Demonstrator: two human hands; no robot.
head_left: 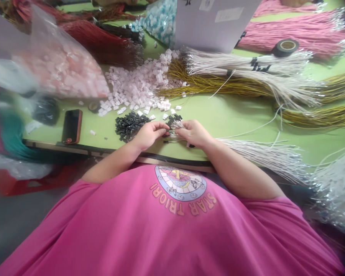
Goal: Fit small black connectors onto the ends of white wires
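Note:
My left hand (148, 134) is curled in a pinch near the table's front edge, fingertips against a small dark connector (167, 134). Touching it from the right, my right hand (193, 133) is closed on a bundle of white wires (176, 124) whose metal tips fan out above the fingers. The wires trail off to the right across the green table (232, 115). A pile of black connectors (130, 125) lies just left of my left hand. Beyond it spreads a heap of pale pink connectors (140, 86).
A phone in a red case (72, 126) lies at the left front edge. Bundles of white wires (247, 63), yellow wires (218, 86) and pink wires (299, 30) cover the right and back. Dark red wires (103, 44), a plastic bag (60, 65), a tape roll (286, 47) and a grey box (212, 23) stand behind.

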